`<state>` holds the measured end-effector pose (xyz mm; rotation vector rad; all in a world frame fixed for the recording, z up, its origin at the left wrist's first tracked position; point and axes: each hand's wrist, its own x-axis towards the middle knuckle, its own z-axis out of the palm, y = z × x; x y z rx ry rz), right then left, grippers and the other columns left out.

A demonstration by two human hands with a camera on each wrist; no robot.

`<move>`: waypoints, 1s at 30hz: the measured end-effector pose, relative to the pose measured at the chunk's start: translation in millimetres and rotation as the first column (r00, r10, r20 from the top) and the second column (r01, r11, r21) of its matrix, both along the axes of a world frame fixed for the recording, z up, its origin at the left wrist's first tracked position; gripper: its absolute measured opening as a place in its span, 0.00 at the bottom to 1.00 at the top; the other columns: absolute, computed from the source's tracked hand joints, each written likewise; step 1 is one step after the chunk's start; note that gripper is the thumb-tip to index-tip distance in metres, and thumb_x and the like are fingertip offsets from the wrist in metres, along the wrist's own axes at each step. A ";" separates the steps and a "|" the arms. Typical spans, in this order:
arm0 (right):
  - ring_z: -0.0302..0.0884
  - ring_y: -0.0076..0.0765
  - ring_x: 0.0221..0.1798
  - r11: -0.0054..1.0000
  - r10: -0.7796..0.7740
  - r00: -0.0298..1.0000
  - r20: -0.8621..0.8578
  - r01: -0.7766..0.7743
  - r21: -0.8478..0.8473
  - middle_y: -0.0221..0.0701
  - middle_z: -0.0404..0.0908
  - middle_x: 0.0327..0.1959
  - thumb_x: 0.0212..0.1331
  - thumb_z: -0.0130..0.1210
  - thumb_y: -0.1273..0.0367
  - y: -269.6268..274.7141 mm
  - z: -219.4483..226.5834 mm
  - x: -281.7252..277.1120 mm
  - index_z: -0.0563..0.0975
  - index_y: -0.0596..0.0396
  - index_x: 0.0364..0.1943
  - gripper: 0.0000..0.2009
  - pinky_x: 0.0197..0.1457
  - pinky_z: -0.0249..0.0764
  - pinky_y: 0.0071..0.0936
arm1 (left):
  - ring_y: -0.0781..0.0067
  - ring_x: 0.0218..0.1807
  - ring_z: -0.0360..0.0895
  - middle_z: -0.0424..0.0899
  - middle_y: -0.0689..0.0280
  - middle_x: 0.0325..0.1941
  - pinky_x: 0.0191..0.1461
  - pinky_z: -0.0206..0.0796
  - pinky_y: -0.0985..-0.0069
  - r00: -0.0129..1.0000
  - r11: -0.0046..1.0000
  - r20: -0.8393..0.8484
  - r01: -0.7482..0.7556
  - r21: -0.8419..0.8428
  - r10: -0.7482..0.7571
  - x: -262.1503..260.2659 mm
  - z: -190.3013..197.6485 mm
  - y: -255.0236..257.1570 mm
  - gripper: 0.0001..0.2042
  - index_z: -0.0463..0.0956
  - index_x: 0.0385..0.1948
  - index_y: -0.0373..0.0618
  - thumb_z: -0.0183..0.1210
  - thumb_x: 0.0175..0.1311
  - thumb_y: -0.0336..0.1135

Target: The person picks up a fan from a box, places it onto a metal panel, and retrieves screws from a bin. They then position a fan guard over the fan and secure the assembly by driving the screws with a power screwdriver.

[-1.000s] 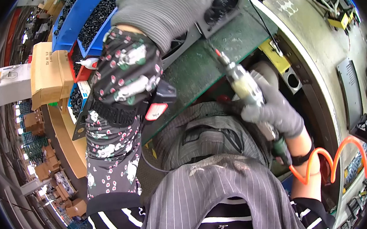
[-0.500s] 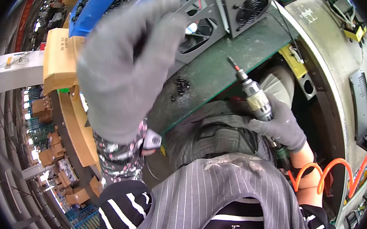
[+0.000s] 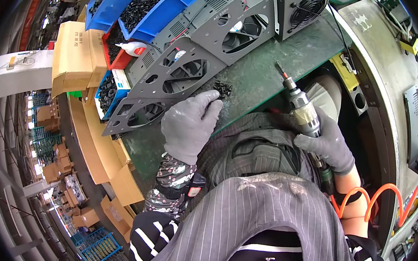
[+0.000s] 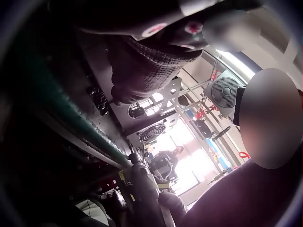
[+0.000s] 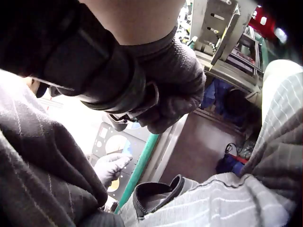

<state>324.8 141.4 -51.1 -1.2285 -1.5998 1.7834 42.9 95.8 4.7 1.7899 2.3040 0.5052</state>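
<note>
My gloved left hand (image 3: 189,126) is low over the green bench top (image 3: 259,63), fingers loosely bent. Its thumb and index tips are right beside a small pile of black screws (image 3: 223,89). In my gloved right hand (image 3: 331,145) I grip a powered screwdriver (image 3: 304,109) with an orange coiled hose, its bit angled up toward the bench edge. The left wrist view also shows the screwdriver (image 4: 144,189). Past the screws stand grey metal panels with round fans; the nearest panel (image 3: 160,87) leans beside my left hand.
Blue bins (image 3: 151,23) heaped with black screws stand at the back left, near a white bottle (image 3: 134,49) and cardboard boxes (image 3: 71,54). On the right, a pale curved worktop (image 3: 376,40) carries a grey plate. The orange hose (image 3: 383,188) loops beside my right arm.
My left hand has drawn back from the fan panels, passing close to the head camera, and come down beside the screw pile. My right hand keeps hold of the screwdriver, nearly unmoved.
</note>
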 end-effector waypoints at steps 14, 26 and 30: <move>0.72 0.20 0.35 0.874 0.150 0.929 -0.339 -0.285 -0.395 0.27 0.76 0.35 0.40 0.73 0.64 -6.1 41.5 -6.0 0.71 0.62 0.52 0.33 0.39 0.72 0.20 | 0.89 0.17 0.63 0.72 0.75 0.18 0.20 0.53 0.89 0.482 0.972 0.853 -0.208 -0.112 0.202 -7.9 14.6 14.4 0.10 0.79 0.35 0.39 0.62 0.63 0.38; 0.78 0.23 0.31 0.885 0.265 0.879 -0.397 -0.385 -0.261 0.30 0.79 0.32 0.43 0.70 0.65 -5.7 52.6 -5.6 0.71 0.63 0.51 0.30 0.36 0.75 0.22 | 0.88 0.16 0.55 0.63 0.78 0.17 0.16 0.45 0.87 0.275 0.963 0.928 0.030 -0.269 0.251 9.8 18.6 24.2 0.16 0.71 0.43 0.39 0.54 0.67 0.44; 0.78 0.24 0.32 0.875 0.270 0.905 -0.330 -0.374 -0.308 0.30 0.80 0.32 0.43 0.69 0.64 -2.0 60.7 3.8 0.72 0.62 0.50 0.29 0.38 0.76 0.23 | 0.89 0.17 0.61 0.72 0.75 0.19 0.18 0.50 0.88 0.404 0.973 0.899 0.073 -0.217 0.170 16.7 19.5 33.1 0.10 0.78 0.37 0.43 0.57 0.66 0.41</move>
